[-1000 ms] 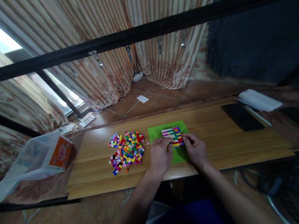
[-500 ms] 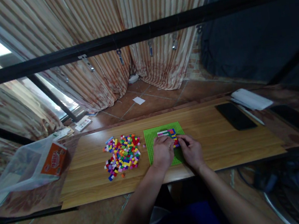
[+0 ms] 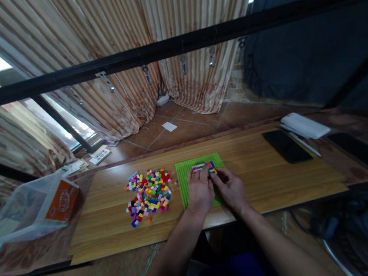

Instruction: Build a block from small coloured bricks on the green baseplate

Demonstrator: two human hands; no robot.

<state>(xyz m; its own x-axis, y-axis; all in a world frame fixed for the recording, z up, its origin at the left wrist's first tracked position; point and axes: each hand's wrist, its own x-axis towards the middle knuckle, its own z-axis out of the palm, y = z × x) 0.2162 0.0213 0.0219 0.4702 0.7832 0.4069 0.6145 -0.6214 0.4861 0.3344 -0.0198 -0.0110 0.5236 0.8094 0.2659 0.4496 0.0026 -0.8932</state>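
Observation:
A green studded baseplate (image 3: 182, 175) lies on the wooden board, bearing a patch of joined toy bricks (image 3: 211, 165) in white, pink, purple, blue and yellow. Over the left part of this patch rests my left hand (image 3: 201, 191), its fingers stretched forward and lying across the bricks. My right hand (image 3: 231, 188) is at the patch's near right corner, thumb and forefinger closed together against the bricks. Whatever is between those fingertips is hidden. Both hands cover the near part of the baseplate.
Left of the baseplate spreads a pile of loose coloured bricks (image 3: 151, 193). A clear plastic bin (image 3: 25, 208) with an orange label stands at far left. To the right lie a black phone-like slab (image 3: 287, 145), a white case (image 3: 304, 124) and a thin white stick (image 3: 304, 144).
My left fingers have stretched out farther over the bricks. My right fingertips have shifted left and slightly nearer along the patch's edge. The whole view has shifted slightly.

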